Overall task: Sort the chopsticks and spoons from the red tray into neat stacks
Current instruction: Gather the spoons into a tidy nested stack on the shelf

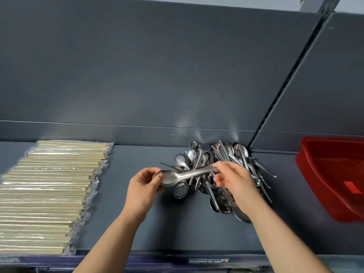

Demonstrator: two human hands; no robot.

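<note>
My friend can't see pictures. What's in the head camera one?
Two hands hold one metal spoon over a grey shelf: the left hand grips its bowl, the right hand pinches its handle. Behind it lies a jumbled pile of metal spoons, with stacked wrapped chopsticks on the left and a red tray on the right.

— How do the arms lie?
— The left forearm (118,233) and the right forearm (279,237), both bare, rise from the lower edge and lean toward each other.
— The left grip (145,186)?
— Palm facing right, thumb and fingers curled round the bowl of a spoon (185,175).
— The right grip (234,182)?
— Back upward, fingertips pinching that spoon's handle end. The two grips do not touch.
</note>
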